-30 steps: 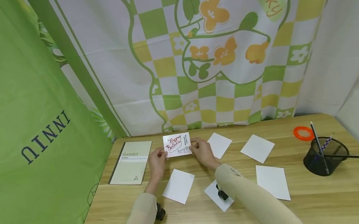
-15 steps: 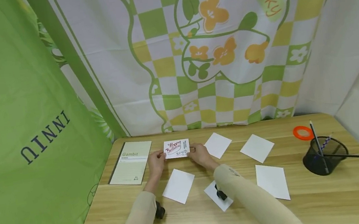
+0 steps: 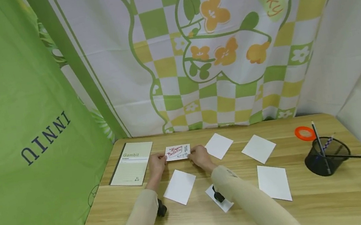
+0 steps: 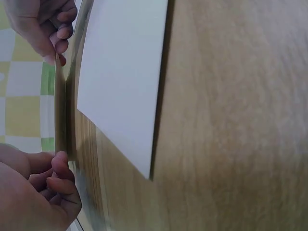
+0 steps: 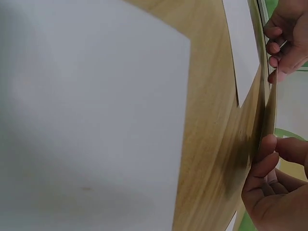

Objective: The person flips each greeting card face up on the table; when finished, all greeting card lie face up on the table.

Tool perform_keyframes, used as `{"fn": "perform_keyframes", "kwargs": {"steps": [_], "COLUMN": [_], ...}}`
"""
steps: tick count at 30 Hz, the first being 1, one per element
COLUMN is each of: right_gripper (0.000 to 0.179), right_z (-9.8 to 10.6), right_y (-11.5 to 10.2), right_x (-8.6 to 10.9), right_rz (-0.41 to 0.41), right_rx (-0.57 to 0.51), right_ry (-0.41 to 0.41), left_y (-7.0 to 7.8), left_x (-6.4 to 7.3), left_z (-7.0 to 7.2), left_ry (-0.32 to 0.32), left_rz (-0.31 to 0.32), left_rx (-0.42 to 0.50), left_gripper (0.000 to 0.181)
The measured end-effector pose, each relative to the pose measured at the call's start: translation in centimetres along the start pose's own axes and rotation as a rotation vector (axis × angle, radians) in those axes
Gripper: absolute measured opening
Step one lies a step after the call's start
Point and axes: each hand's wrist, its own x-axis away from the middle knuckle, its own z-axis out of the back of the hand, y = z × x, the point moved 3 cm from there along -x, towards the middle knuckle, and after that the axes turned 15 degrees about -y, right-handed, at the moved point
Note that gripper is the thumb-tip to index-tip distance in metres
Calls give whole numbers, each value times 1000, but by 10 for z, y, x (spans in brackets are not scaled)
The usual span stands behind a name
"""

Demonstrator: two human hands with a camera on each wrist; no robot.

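Observation:
A small white card [image 3: 178,152] printed "Happy Birthday" in red is held near the table's back edge. My left hand [image 3: 157,164] pinches its left side between thumb and fingers. At the opposite side my right hand [image 3: 202,157] pinches it the same way. Edge-on in the left wrist view, the card [image 4: 60,106] stretches between both hands, close over the wood. One blank white card [image 3: 180,187] lies just in front of my hands. Under my right forearm is another blank card [image 3: 226,205], partly covered by the sleeve.
A "Gambit" notebook [image 3: 131,164] lies left of my left hand. Three more blank cards [image 3: 219,146] are spread to the right. Farther right stand a black mesh pen cup [image 3: 327,156] with pencils and an orange tape ring [image 3: 305,133]. A patterned curtain [image 3: 213,96] hangs behind the table.
Both hands have lowered the birthday card toward the table, and it now looks flatter from the head view. The right forearm has shifted slightly left, covering more of the blank card beneath it.

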Motion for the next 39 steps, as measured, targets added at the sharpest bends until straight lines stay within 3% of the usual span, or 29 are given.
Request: {"fn": "perform_keyframes", "kwargs": {"steps": [8,13,17,22,26,30,39], "right_gripper": [23,24,24,21,41,39,35], "right_z": [-1,-1,3,12,25,41,83], "right_y": [1,2,2,1,-2,-3,9], "right_x": [-5,-5,-3,3,8,11,21], "right_rz": [-67,-92,-104,-135,-135,-99,-40], "right_rx": [123,133,160,185,217,225,263], "right_ry": [-40,-71,-75,-75,-27,33,170], "left_y": [3,6,10,14,18,29,69], "left_x": [-2,-3,0,4,4,4,25], "left_z": [4,4,4,6,3,-9,-52], "left_ry": [-114,-166,-162,-109,-52,-20,-115], "left_rz": [106,141,129,93,2,-113,-303], "left_rx": [-157,-221,-241,-267,-334,-357,-371], "left_gripper": [22,30,37,38,27,20,19]}}
